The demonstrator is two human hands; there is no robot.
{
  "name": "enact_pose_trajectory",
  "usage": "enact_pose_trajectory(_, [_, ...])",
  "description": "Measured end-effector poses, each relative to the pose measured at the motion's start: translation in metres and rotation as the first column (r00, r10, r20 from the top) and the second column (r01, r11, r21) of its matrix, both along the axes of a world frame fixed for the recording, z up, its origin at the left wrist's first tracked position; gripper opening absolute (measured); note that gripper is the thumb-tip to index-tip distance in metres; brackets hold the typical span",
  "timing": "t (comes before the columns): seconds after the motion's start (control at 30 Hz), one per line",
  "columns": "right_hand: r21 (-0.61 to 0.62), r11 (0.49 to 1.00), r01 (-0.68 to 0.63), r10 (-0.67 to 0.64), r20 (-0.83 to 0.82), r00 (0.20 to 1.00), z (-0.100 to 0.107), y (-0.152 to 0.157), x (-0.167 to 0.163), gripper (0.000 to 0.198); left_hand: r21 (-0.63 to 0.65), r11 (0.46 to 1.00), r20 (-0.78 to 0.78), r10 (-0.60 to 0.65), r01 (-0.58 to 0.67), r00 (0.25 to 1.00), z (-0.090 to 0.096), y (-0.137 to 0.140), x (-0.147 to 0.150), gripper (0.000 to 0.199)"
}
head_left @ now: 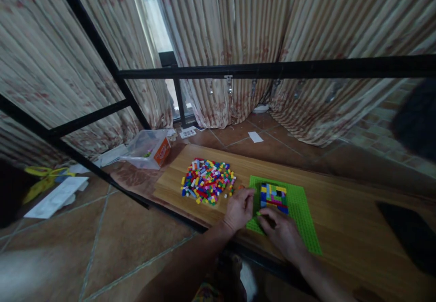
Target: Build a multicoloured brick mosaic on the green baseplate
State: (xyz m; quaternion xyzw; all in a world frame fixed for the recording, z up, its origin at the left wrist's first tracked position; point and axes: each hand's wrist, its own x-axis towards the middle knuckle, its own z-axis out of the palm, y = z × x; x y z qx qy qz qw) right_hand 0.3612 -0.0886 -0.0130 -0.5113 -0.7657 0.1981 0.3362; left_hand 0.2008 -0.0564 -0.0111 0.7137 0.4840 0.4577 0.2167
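My left hand (239, 207) is over the left edge of the green baseplate (303, 211), its fingers curled together. Whatever lies between those fingertips, if anything, is hidden. My right hand (281, 230) is closed at the front of the plate, pinching a small yellow-green toy brick (259, 213) between thumb and finger. Just beyond the right fingers, a rectangular block of multicoloured bricks (274, 197) sits on the baseplate. Left of my hands, a heap of loose coloured bricks (207, 179) covers part of the wooden board. An orange piece (241, 187) lies behind my left hand.
The wooden board (344, 211) carries a dark flat object (408, 234) at its right end. A clear plastic box (143, 150) with an orange label stands past its left end. Black metal bars (204, 72) cross before the curtains. White papers (255, 137) lie on the tiled floor.
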Motion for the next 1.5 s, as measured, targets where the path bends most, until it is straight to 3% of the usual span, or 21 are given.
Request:
enact_pose_trajectory(0.2, [0.003, 1.0, 0.006, -0.006, 0.005, 1.0, 0.005, -0.004, -0.02, 0.018, 0.04, 0.998, -0.015, 0.044, -0.043, 0.999, 0.01, -0.036, -0.05, 0.022])
enact_pose_trajectory(0.47, [0.03, 0.999, -0.036, 0.031, 0.136, 0.99, 0.0, 0.018, -0.088, 0.016, 0.036, 0.973, -0.126, 0.232, -0.229, 0.965, -0.001, -0.064, -0.135, 0.02])
enact_pose_trajectory(0.6, [0.039, 0.999, 0.025, -0.032, 0.191, 0.981, -0.003, 0.032, -0.103, 0.016, 0.049, 0.938, -0.164, 0.345, -0.342, 0.924, 0.005, -0.042, -0.163, 0.019])
enact_pose_trajectory(0.77, [0.057, 0.99, 0.13, -0.138, 0.173, 0.975, -0.008, 0.037, -0.106, 0.02, 0.013, 0.904, -0.3, 0.412, -0.428, 0.861, 0.026, 0.018, -0.182, 0.022])
enact_pose_trajectory(1.03, [0.052, 0.973, 0.225, -0.224, -0.014, 0.974, -0.02, 0.004, -0.102, 0.024, -0.016, 0.959, -0.61, 0.214, -0.282, 0.763, 0.034, 0.087, -0.184, 0.026])
enact_pose_trajectory(1.23, [0.035, 0.981, 0.189, -0.189, -0.03, 0.982, -0.021, -0.011, -0.104, 0.023, -0.052, 0.965, -0.699, 0.148, -0.256, 0.7, 0.034, 0.105, -0.174, 0.014])
enact_pose_trajectory(1.5, [0.045, 0.982, 0.181, -0.18, -0.039, 0.983, -0.021, -0.01, -0.104, 0.021, -0.06, 0.972, -0.668, 0.13, -0.227, 0.733, 0.023, 0.1, -0.171, 0.019])
